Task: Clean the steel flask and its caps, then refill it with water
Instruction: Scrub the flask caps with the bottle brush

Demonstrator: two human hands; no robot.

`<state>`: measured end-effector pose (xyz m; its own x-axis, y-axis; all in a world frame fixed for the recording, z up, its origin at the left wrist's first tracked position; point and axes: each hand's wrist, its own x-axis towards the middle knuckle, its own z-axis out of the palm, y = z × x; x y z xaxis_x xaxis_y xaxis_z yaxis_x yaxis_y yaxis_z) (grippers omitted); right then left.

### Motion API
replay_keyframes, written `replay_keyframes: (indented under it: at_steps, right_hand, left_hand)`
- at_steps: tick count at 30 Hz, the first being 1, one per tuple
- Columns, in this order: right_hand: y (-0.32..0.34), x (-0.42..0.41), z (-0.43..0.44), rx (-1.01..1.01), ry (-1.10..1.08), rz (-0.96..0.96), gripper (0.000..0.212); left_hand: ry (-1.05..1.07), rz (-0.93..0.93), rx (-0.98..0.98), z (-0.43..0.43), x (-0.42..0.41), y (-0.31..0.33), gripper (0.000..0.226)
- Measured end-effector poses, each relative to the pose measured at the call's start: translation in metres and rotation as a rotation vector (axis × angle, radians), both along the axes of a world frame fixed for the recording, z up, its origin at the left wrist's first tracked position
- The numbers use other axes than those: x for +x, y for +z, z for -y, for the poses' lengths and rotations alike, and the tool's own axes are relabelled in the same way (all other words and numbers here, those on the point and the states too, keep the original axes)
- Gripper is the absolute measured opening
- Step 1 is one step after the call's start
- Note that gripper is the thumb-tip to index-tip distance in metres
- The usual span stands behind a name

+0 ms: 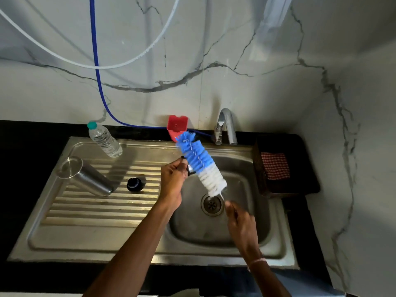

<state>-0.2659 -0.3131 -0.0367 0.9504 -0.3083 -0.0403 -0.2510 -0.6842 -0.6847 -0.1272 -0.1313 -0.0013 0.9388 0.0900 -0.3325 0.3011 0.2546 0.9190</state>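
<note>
Your right hand [240, 221], at 5 o'clock over the sink [246, 228], curls around the thin wire handle of the bottle brush [199, 166], though blur hides the exact grip. The blue-and-white bristles slant up toward 11 o'clock. Your left hand [173, 181] pinches a small black piece [189, 170] against the bristles' side. On the drainboard at 9 o'clock, the steel flask [85, 176] stands mouth-down and leans, with a black cap [134, 184] just beside it. A plastic water bottle [105, 140] stands at 10 o'clock, the tap [227, 125] at 12, and a basket [285, 185] holding a checked cloth [275, 166] at 3.
</note>
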Motion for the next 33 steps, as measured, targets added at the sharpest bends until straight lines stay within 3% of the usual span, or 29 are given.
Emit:
replay_keyframes:
  at_steps: [3, 9, 14, 21, 27, 30, 33]
  right_hand:
    - [0.007, 0.034, -0.001, -0.012, -0.009, 0.047, 0.052]
    - [-0.003, 0.002, 0.009, -0.021, 0.079, -0.059, 0.059]
    - [0.006, 0.039, 0.000, 0.027, 0.033, -0.008, 0.046]
    - [-0.004, 0.008, 0.016, 0.173, 0.059, -0.101, 0.048]
    - [0.034, 0.048, -0.002, 0.257, 0.009, -0.171, 0.054]
    - [0.023, 0.047, 0.009, 0.256, -0.007, -0.212, 0.055]
    - [0.012, 0.033, 0.014, 0.277, -0.016, -0.244, 0.100]
  left_hand:
    - [-0.130, 0.078, 0.187, 0.013, -0.017, -0.004, 0.019]
    - [-0.064, 0.147, 0.392, -0.019, 0.001, -0.006, 0.021]
    - [-0.248, 0.308, 0.769, -0.014, -0.013, -0.013, 0.028]
    - [0.003, 0.229, 0.468, -0.042, 0.006, -0.001, 0.028]
    - [-0.112, 0.194, 0.340, -0.031, -0.001, 0.007, 0.032]
    - [-0.088, 0.179, 0.249, -0.031, 0.003, 0.021, 0.038]
    - [-0.041, 0.151, 0.149, -0.036, 0.006, 0.027, 0.040]
